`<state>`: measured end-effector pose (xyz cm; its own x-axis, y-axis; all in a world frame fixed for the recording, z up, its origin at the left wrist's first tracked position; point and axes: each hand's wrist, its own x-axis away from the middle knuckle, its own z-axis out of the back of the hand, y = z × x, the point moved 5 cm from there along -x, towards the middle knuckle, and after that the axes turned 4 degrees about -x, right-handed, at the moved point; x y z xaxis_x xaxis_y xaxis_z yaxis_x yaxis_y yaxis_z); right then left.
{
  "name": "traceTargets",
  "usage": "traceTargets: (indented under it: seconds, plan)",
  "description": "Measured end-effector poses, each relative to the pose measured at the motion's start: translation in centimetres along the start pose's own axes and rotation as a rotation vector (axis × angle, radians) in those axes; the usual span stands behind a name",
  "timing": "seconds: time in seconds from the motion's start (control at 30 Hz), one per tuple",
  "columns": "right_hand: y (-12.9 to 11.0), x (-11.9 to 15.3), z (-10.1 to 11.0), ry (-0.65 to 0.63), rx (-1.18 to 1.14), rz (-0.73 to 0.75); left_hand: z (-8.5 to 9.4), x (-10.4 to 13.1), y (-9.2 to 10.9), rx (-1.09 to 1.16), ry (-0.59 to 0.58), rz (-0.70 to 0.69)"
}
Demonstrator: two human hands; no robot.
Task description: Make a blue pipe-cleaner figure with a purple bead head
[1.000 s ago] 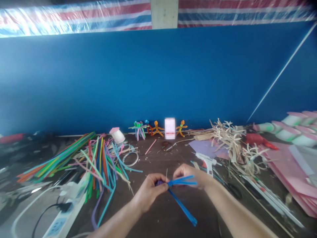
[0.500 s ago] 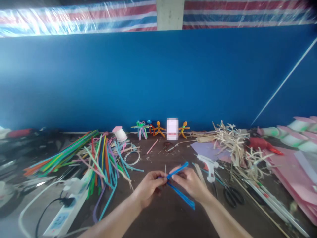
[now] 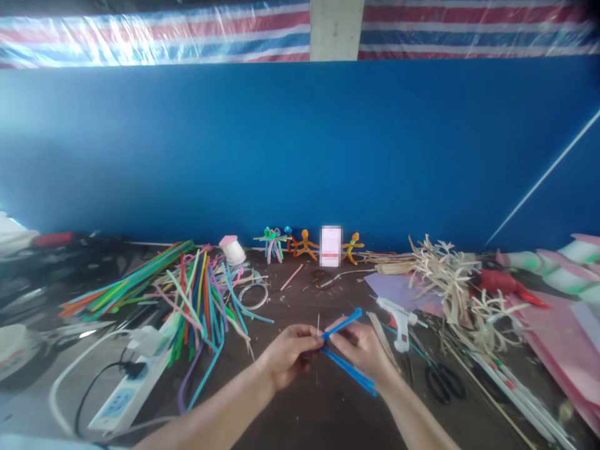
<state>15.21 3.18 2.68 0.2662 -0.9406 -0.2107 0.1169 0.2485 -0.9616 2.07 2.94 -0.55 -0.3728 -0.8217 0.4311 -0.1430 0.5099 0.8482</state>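
Note:
Blue pipe cleaners (image 3: 349, 369) form a V between my hands at the lower middle, one arm of it pointing up right and the other down right. My left hand (image 3: 296, 350) pinches them where the two arms meet, and a thin pale wire (image 3: 318, 323) stands up beside its fingertips. On the other side, my right hand (image 3: 359, 347) has its fingers closed on the upper blue arm near the joint. The fingertips of both hands nearly touch.
Loose coloured pipe cleaners (image 3: 201, 300) and a power strip (image 3: 124, 400) lie left. Small figures (image 3: 305, 244) stand by the blue partition (image 3: 300, 150). At right are a glue gun (image 3: 398, 319), black-handled scissors (image 3: 443, 382), dried fibre (image 3: 445, 275) and pink sheets (image 3: 557, 350).
The view has shifted slightly, so most things sit a little further right. Both hands keep their grip on the blue pipe cleaners, whose lower arm looks slightly more spread.

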Motion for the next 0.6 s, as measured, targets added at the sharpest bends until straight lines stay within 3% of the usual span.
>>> traceTargets:
  seconds: [0.23, 0.4, 0.6]
  plan:
    - [-0.4, 0.4, 0.1, 0.051, 0.143, -0.021, -0.2, 0.3, 0.9, -0.262, 0.089, -0.224]
    - [-0.6, 0.8, 0.0, 0.085, 0.181, -0.038, 0.2, 0.3, 1.2, -0.426, 0.137, -0.287]
    - [-0.9, 1.2, 0.0, 0.061, 0.163, -0.052, 0.3, 0.6, 1.5, -0.414, 0.190, -0.286]
